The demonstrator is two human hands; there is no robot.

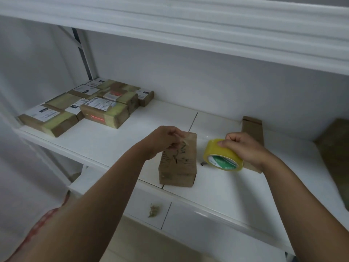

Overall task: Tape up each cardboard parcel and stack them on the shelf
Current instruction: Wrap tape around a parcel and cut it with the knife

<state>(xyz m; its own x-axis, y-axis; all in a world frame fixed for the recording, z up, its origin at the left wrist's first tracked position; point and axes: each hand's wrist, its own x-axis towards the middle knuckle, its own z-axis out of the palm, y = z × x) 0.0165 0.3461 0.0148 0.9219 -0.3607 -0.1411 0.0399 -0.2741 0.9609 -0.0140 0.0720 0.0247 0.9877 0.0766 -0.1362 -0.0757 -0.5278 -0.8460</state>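
A small brown cardboard parcel [178,165] with black scrawl on it lies on the white shelf [105,142], near its front edge. My left hand [166,138] pinches at the parcel's far top edge, fingers closed on what looks like a clear tape end. My right hand [243,146] grips a yellow roll of tape [221,155] just right of the parcel, the roll tilted with its green-and-white core facing me. A cluster of several taped parcels [88,106] with white labels sits at the shelf's back left.
Another brown box [253,129] lies behind my right hand, and a larger brown piece [336,159] shows at the right edge. An upper shelf board [188,25] overhangs. A lower shelf [143,205] holds a small scrap of debris [154,210].
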